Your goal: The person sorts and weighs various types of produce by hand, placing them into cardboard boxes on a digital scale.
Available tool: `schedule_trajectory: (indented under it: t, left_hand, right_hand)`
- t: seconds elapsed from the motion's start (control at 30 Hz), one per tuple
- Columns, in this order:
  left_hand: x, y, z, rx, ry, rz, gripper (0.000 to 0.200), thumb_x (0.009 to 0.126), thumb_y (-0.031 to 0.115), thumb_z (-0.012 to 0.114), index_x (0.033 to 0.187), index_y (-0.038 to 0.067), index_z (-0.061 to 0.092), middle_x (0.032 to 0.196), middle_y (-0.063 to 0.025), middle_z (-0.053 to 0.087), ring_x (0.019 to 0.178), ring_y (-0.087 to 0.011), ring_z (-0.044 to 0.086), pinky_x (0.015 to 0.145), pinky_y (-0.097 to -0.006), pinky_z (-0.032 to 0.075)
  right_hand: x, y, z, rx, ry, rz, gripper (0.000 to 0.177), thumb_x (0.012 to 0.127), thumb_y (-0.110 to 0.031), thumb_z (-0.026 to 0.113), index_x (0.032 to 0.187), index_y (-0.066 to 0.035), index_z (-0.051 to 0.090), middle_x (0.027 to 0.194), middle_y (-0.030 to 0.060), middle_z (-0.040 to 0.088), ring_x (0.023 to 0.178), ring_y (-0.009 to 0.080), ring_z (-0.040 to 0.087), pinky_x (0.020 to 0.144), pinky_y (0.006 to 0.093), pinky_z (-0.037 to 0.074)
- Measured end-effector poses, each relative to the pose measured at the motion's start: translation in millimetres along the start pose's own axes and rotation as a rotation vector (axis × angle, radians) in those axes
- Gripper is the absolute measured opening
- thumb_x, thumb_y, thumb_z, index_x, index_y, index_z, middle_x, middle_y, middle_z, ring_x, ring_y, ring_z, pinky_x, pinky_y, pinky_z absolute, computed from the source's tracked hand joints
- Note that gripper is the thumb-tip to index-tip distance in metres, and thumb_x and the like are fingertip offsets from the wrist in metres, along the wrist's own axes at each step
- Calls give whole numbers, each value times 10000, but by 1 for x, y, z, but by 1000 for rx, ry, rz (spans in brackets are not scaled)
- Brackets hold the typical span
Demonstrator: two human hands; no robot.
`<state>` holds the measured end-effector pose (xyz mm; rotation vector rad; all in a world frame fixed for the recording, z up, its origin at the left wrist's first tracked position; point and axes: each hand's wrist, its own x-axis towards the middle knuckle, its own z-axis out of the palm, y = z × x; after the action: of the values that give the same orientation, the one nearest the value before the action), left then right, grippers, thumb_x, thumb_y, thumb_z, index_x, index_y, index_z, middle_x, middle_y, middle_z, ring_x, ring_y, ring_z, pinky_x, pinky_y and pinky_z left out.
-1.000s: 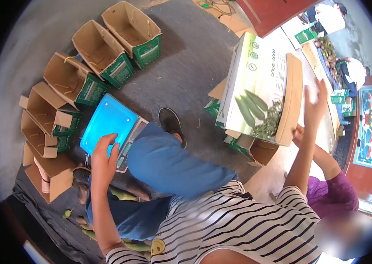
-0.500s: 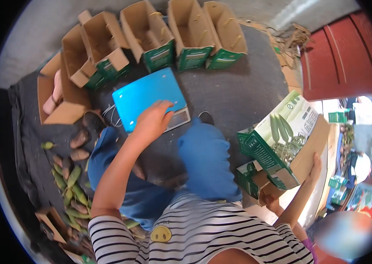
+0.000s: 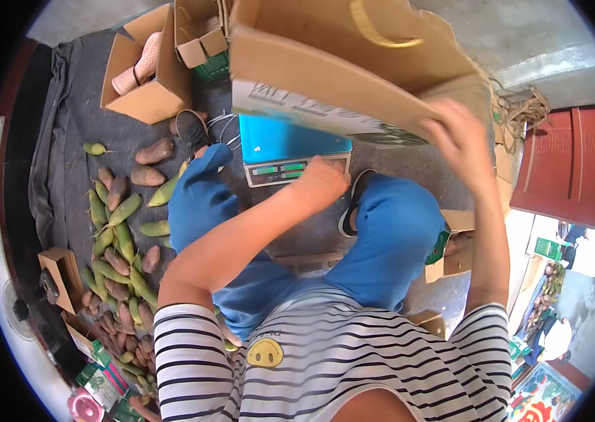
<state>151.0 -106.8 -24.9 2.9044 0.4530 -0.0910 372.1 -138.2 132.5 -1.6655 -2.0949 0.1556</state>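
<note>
My left hand (image 3: 323, 184) touches the front panel of the blue-topped digital scale (image 3: 290, 151), near the right end of its green displays, with its fingers bent together and nothing visible in them. A large open cardboard box (image 3: 353, 67) is tilted over the scale and covers its rear part. My right hand (image 3: 458, 137) grips the box's near right edge, fingers wrapped over the cardboard. A yellow cord handle (image 3: 375, 32) shows inside the box, and its printed side faces down toward the scale.
Long green and brown tubers (image 3: 125, 246) lie in a heap on the dark floor sheet at left. A carton (image 3: 149, 105) holding a pink item stands at upper left. Smaller cartons (image 3: 459, 250) are by my right leg; a red door (image 3: 572, 158) and other people are at right.
The box in my right hand has moved from the right side up over the scale. My left hand has shifted from the scale's top toward its front panel, and the view has turned.
</note>
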Motion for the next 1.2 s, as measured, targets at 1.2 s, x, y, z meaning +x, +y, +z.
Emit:
schedule_trajectory:
  t: [1.2]
  left_hand:
    - [42,17,-27,-77,-322,-242,383,775,183,669,1139,68,646,1208,-148,594,1061,-338,581,760,-533,459]
  right_hand:
    - [56,-29,153,-156,-478,-64,409,810,-157,637,1189,-54,526,1154,138,573,1082,326,538,904,407,439]
